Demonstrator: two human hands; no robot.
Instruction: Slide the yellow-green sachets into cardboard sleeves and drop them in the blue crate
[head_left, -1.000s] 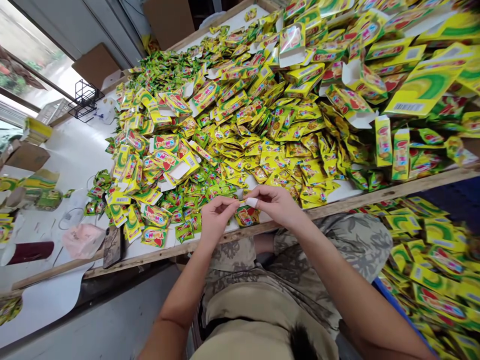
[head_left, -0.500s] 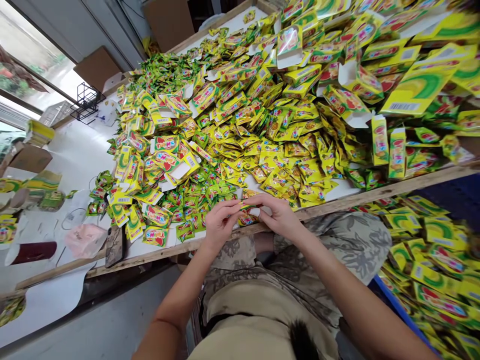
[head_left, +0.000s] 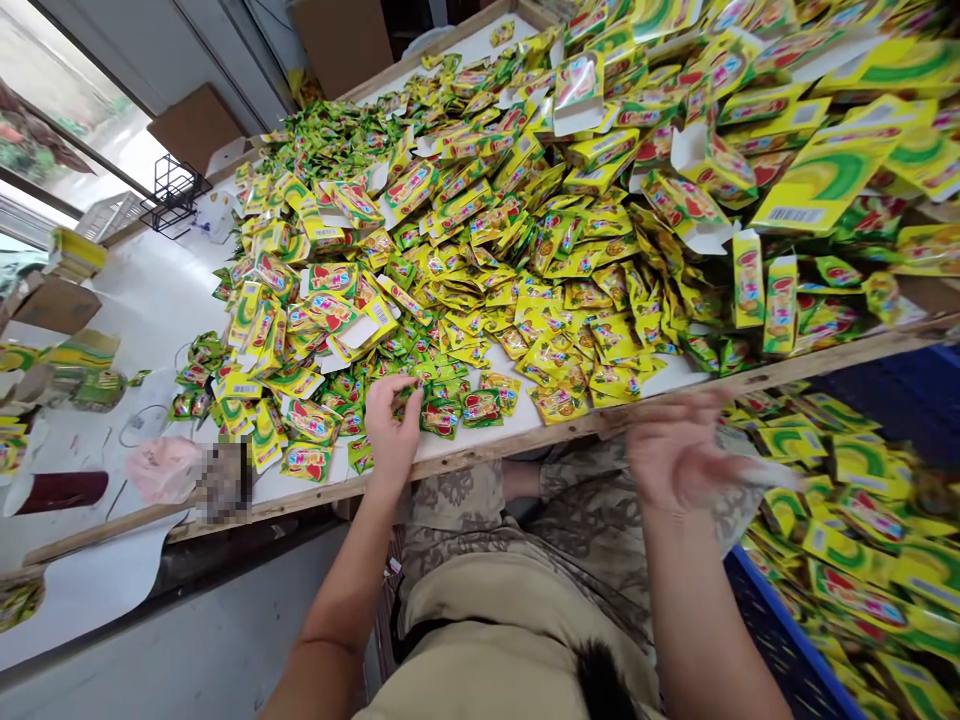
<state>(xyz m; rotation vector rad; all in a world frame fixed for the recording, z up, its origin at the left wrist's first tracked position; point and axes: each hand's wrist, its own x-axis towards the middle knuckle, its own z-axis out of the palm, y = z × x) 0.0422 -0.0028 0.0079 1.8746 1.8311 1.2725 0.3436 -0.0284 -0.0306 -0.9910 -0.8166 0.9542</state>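
Note:
My left hand [head_left: 394, 428] rests on the front of the white table [head_left: 525, 440], its fingers curled round a green sachet [head_left: 411, 398] among several green and red sachets [head_left: 457, 408]. My right hand [head_left: 675, 458] is off the table edge, above my lap, smeared by motion; its fingers cannot be read. It is beside a blue bin [head_left: 780, 640] heaped with yellow and green boxes [head_left: 847, 540]. A big pile of yellow sachets [head_left: 555, 300] lies just beyond both hands.
Folded and open yellow boxes [head_left: 825, 180] cover the table's far right. At the left lie a pink bag [head_left: 161, 465], a dark red object [head_left: 60, 490], a black wire basket [head_left: 172, 190] and cardboard [head_left: 195, 125]. My knees are under the wooden edge.
Both hands were together at the table edge holding a small packet. They have parted: the left went left onto the green sachets, the right swung right towards the blue bin.

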